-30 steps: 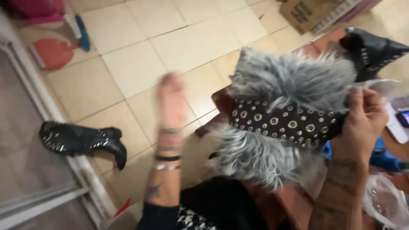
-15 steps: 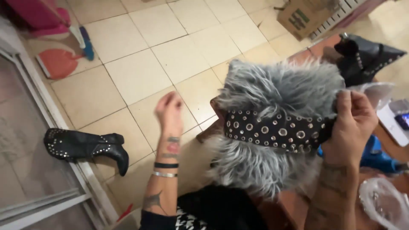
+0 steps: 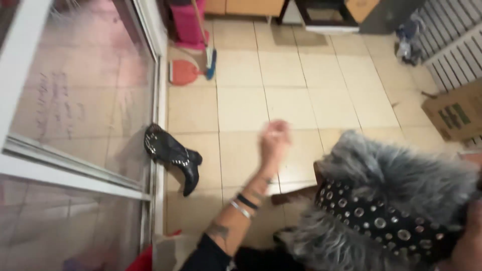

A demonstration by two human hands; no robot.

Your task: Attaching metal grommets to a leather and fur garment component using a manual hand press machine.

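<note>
Head view: my right hand (image 3: 469, 241), mostly out of frame, grips the furry boot (image 3: 386, 211), lying crosswise at lower right, strap running down-right. Left hand (image 3: 273, 140) blurs, fingers unclear.

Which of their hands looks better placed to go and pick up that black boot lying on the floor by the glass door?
Probably the left hand: it is empty, raised over the tiles and on the same side as the black studded boot. The right hand, at the frame's edge, seems occupied holding the grey furry studded piece.
</note>
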